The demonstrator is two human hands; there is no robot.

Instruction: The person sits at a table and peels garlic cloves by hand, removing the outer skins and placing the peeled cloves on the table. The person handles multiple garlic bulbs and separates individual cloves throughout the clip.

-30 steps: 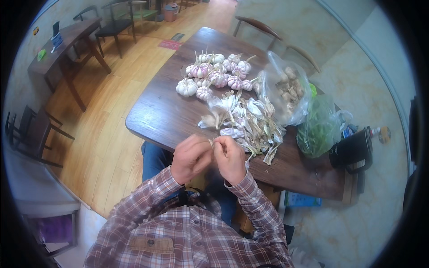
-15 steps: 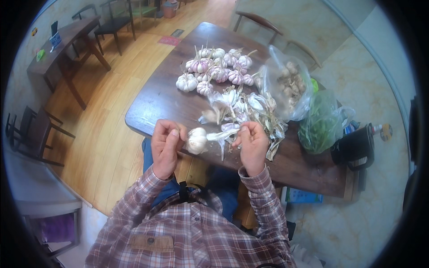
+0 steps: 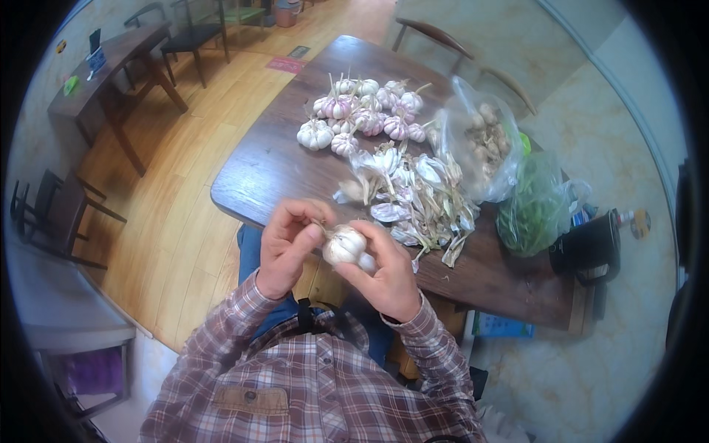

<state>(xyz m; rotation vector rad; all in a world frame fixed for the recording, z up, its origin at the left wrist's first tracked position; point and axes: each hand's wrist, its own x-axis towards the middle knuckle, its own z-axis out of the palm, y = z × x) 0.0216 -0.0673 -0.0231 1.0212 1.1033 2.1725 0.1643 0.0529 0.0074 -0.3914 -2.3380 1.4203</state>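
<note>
A white garlic bulb (image 3: pixel 343 246) is held between my two hands over the near edge of the table. The fingers of my left hand (image 3: pixel 289 247) are pinched at the dry, stringy end on the bulb's left side. My right hand (image 3: pixel 389 275) curls round the bulb's right side, thumb below and fingers above, hiding part of it. Just beyond lies a heap of loose papery garlic skins (image 3: pixel 425 196). Farther back, several whole garlic bulbs (image 3: pixel 368 118), white and purple-tinged with stalks, are grouped on the dark wooden table (image 3: pixel 258 166).
Right of the skins stand a clear plastic bag (image 3: pixel 491 151) of brownish knobbly pieces and a bag of green vegetables (image 3: pixel 533 210). A black jug (image 3: pixel 587 247) sits at the right end. A wooden chair (image 3: pixel 432 37) is at the far side.
A strip of skin has left my right hand, which has moved left and closed round the bulb. My left hand has shifted slightly right and still grips the bulb's end.
</note>
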